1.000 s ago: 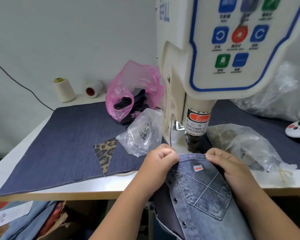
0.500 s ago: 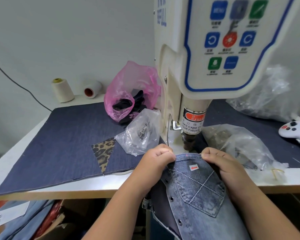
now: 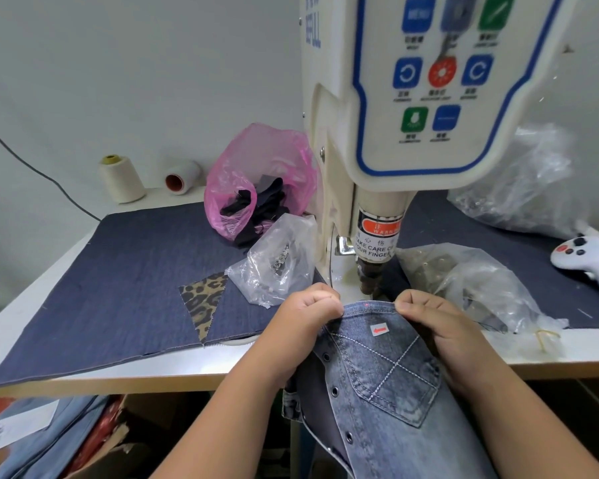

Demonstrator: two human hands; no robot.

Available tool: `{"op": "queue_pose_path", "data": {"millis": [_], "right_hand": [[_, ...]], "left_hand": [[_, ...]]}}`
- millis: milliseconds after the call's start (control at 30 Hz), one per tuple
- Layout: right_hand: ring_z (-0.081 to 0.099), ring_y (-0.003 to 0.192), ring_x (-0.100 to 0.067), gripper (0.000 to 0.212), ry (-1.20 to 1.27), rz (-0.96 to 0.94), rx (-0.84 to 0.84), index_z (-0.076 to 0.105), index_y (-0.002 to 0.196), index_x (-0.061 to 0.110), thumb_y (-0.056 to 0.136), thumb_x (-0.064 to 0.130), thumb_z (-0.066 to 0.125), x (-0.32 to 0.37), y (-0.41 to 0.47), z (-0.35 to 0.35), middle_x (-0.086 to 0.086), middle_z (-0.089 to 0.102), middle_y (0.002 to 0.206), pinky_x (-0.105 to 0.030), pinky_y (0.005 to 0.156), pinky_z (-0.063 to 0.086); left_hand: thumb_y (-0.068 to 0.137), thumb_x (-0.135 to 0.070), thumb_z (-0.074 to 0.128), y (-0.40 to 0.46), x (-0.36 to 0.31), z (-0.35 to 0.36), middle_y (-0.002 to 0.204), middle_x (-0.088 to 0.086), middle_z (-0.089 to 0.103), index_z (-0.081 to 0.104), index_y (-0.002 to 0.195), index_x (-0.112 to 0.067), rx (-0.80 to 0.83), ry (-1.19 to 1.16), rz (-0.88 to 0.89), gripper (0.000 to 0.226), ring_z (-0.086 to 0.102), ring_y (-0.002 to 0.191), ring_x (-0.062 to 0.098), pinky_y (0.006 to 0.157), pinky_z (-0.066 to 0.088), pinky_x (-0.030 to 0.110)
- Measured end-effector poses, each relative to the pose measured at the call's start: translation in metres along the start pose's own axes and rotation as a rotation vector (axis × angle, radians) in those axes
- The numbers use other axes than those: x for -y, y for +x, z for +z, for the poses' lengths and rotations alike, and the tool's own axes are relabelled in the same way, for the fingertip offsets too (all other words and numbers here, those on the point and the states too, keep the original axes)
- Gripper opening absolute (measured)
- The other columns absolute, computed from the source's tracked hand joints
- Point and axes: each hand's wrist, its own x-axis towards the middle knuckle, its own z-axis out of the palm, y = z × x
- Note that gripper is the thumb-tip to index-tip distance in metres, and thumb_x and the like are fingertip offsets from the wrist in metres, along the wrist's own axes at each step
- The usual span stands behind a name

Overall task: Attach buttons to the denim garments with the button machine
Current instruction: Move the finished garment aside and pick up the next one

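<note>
A pink plastic bag (image 3: 260,178) of dark scraps sits on a white table (image 3: 32,305); left of it, two thread cones (image 3: 121,179); far right, a white controller (image 3: 588,259).

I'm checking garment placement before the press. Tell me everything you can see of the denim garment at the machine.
The faded blue-grey denim garment hangs off the white table's front edge, its top edge lifted toward the cream button machine's press head. It shows a stitched patch pocket with white crossed seams, a small white sticker bearing a red arrow, a row of metal snaps along its left placket, and a red light dot near the top edge. The left hand and right hand pinch that edge.
</note>
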Motion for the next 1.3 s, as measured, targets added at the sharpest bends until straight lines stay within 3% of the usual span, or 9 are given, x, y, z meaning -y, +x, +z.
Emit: {"op": "queue_pose_path", "data": {"millis": [267, 467, 1300], "right_hand": [[0.052, 0.048, -0.012, 0.017, 0.003, -0.001, 0.011, 0.06, 0.06, 0.009, 0.077, 0.009, 0.057, 0.0013, -0.0018, 0.0005, -0.008, 0.055, 0.057, -0.019, 0.046, 0.045], [0.054, 0.05, -0.015, 0.01, 0.009, 0.004, 0.008, 0.054, 0.071, -0.002, 0.076, 0.007, 0.055, 0.002, -0.0018, -0.0002, -0.012, 0.056, 0.059, -0.02, 0.048, 0.047], [0.052, 0.051, -0.012, 0.012, 0.007, 0.012, 0.004, 0.056, 0.067, 0.005, 0.077, 0.01, 0.057, -0.0001, -0.0006, -0.0002, -0.009, 0.054, 0.059, -0.02, 0.048, 0.046]], "left_hand": [[0.072, -0.028, 0.054, 0.0001, 0.0, 0.0007, 0.076, -0.011, 0.049, 0.049, 0.051, -0.023, -0.007, -0.012, -0.002, 0.022, 0.042, 0.074, 0.012, 0.077, 0.032, 0.033], [0.072, -0.028, 0.054, 0.0003, 0.0006, 0.0005, 0.077, -0.01, 0.049, 0.045, 0.053, -0.022, -0.007, -0.001, -0.008, 0.021, 0.041, 0.074, 0.014, 0.077, 0.032, 0.034], [0.07, -0.027, 0.055, 0.003, 0.0048, -0.0015, 0.077, -0.009, 0.047, 0.045, 0.059, -0.019, -0.004, -0.007, 0.0, 0.016, 0.04, 0.076, 0.015, 0.077, 0.031, 0.036]]}}
